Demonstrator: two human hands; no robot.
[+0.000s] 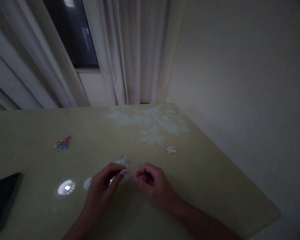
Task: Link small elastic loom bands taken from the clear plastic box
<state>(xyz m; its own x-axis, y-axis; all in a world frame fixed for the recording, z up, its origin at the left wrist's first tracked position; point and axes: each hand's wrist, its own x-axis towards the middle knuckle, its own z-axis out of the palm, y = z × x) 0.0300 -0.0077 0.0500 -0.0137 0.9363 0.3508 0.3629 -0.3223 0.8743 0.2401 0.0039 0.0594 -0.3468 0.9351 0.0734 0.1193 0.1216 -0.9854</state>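
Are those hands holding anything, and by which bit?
The left hand pinches a small striped white thing; which part of it is gripped is too small to tell. Whether the right hand holds anything cannot be told.

Clock centred between left hand (101,186) and right hand (156,185), both above table (202,190). Piece (123,172) between left hand's fingertips. Packet (122,160) at 12, just beyond those fingertips; rings (147,158) at 1, just beyond right hand. White bits (171,150) at 2, clips (62,143) at 10, tablet (2,203) at 9, all on table. Behind table: curtains (140,50) 10 to 12, window (75,40) between them at 11. Wall (240,83) at 2.
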